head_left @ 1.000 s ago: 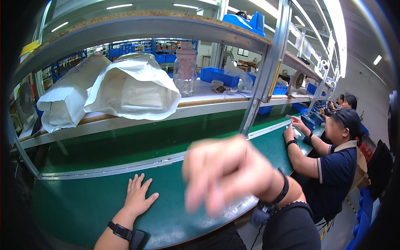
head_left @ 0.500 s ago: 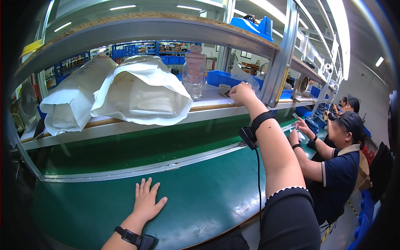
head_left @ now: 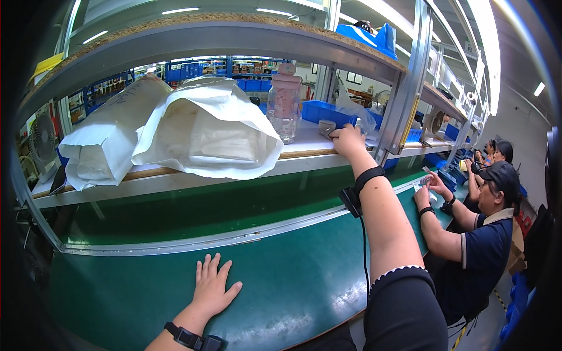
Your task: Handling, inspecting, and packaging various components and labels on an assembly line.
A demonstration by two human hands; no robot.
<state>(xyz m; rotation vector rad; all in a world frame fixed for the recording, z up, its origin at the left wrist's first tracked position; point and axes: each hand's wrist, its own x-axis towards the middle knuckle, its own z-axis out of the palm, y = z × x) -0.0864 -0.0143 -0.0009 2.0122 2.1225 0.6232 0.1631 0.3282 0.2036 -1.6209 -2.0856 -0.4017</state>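
My left hand (head_left: 215, 291) lies flat on the green worktable (head_left: 281, 269), palm down with fingers spread, holding nothing. My right arm stretches up to the white shelf, and my right hand (head_left: 349, 142) is there with its fingers curled. Its fingertips are at a small grey-beige roll-like object (head_left: 326, 125); what they pinch, if anything, is too small to make out. Just behind the hand stand a blue bin (head_left: 319, 111) and a crumpled clear plastic bag (head_left: 358, 111). Left of it is a clear bottle with a pink lid (head_left: 285, 105).
Two large white paper sacks, an open one (head_left: 208, 131) and a narrower one (head_left: 111, 131), lie on the shelf. A metal post (head_left: 404, 88) rises right of my hand. A co-worker (head_left: 486, 234) handles something small at the right, with others beyond. A black cable (head_left: 366, 251) hangs from my right wrist.
My right hand has lowered slightly and come closer to the roll-like object on the shelf. My left hand stays flat on the table. The view has shifted slightly left.
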